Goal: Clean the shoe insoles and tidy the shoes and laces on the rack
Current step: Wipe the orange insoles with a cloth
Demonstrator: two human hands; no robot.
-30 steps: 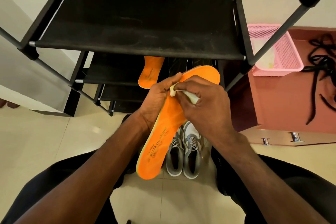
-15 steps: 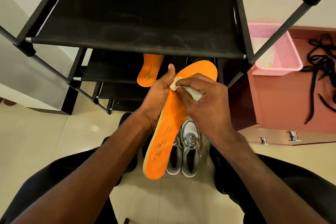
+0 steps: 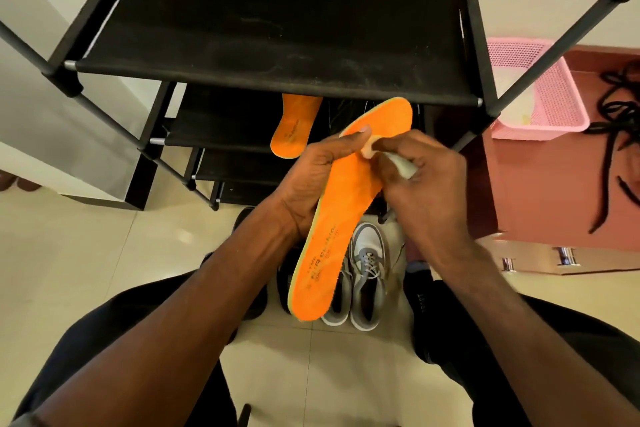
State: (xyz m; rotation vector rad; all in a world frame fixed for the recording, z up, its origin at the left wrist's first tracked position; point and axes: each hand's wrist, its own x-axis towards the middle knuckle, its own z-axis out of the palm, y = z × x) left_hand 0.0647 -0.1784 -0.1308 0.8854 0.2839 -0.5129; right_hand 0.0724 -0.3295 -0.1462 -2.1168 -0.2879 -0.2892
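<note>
- Hands are seen from above, in front of a black shoe rack [image 3: 263, 31]; an orange insole [image 3: 346, 218] is held up between them, toe end toward the rack.
- The insole is grasped along its left edge by the left hand [image 3: 311, 177], thumb laid on the top face.
- A pale wipe [image 3: 398, 163] is pinched in the right hand [image 3: 426, 184] and pressed to the insole's forefoot.
- Compared with a second ago, the wipe has been worked slightly up toward the toe; cleaning appears to be under way, not finished.
- A second orange insole [image 3: 294, 128] lies at the front edge of a lower shelf.
- Grey shoes [image 3: 360, 281] stand on the floor below the hands.
- Black laces [image 3: 620, 135] lie loose on the reddish cabinet top, beside a pink basket [image 3: 554, 104]; tidying seems yet to come.
</note>
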